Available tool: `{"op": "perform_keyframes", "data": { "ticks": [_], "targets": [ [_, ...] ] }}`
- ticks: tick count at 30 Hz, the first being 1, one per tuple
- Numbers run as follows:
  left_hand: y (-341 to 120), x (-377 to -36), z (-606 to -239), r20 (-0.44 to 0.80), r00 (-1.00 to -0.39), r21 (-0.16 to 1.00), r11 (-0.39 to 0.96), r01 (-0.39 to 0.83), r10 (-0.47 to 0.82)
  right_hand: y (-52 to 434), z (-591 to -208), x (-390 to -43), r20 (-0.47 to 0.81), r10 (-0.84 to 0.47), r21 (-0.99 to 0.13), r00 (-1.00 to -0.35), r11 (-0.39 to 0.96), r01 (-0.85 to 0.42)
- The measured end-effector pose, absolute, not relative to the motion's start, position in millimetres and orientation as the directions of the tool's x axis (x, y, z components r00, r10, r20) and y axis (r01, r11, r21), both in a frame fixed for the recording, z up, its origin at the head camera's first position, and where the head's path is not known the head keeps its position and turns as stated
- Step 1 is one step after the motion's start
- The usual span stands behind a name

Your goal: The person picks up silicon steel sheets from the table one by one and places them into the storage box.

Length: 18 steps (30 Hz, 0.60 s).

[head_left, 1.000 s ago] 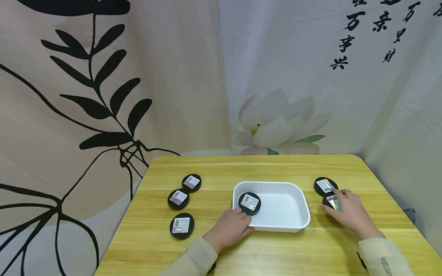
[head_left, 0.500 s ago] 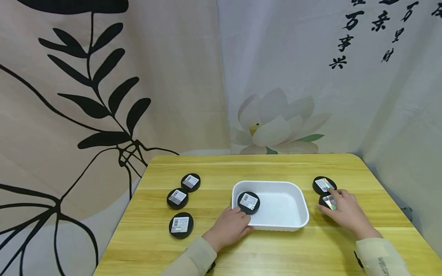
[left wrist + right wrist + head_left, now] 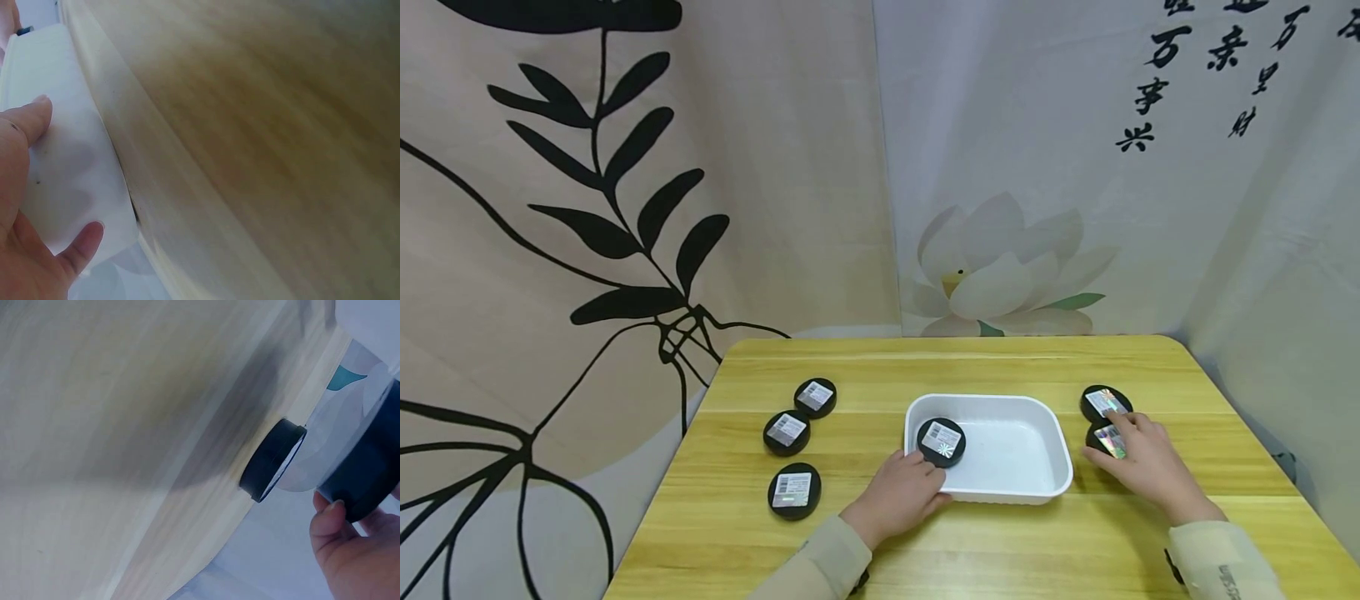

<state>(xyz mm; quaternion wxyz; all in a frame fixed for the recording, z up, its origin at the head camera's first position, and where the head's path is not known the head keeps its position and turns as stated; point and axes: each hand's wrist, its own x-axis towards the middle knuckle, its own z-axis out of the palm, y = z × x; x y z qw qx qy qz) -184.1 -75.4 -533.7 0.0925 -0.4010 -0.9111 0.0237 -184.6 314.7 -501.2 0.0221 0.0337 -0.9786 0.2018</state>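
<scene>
A white plastic tray [image 3: 1015,450] stands mid-table with one black round tin [image 3: 941,442], labelled on top, inside at its left. My left hand [image 3: 901,493] grips the tray's near left corner; in the left wrist view its thumb and a finger lie against the tray's outer wall [image 3: 75,162]. To the right of the tray, my right hand [image 3: 1146,462] pinches another labelled black round tin [image 3: 1108,440] by its side. The right wrist view shows this held tin [image 3: 369,462] raised off the tabletop. Just behind it, a further black tin [image 3: 1105,402] rests on the table.
On the left of the wooden table [image 3: 715,542] lie several labelled black tins: a back one [image 3: 816,397], a middle one [image 3: 787,432] close to it, and a front one [image 3: 794,492]. A printed curtain [image 3: 805,167] hangs behind the table's back edge.
My right hand has shifted slightly left with the pinched tin, which has come out a little from beside the tin behind it. The left hand and tray stay put.
</scene>
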Motion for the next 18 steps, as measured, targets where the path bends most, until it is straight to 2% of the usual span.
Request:
{"op": "perform_keyframes", "data": {
  "ticks": [18],
  "targets": [
    [-76, -185, -538, 0.168, -0.652, -0.126, 0.672, 0.730, 0.739, 301, -494, -184, 0.088, -0.093, -0.396, -0.992, 0.910, -0.120]
  ]
}}
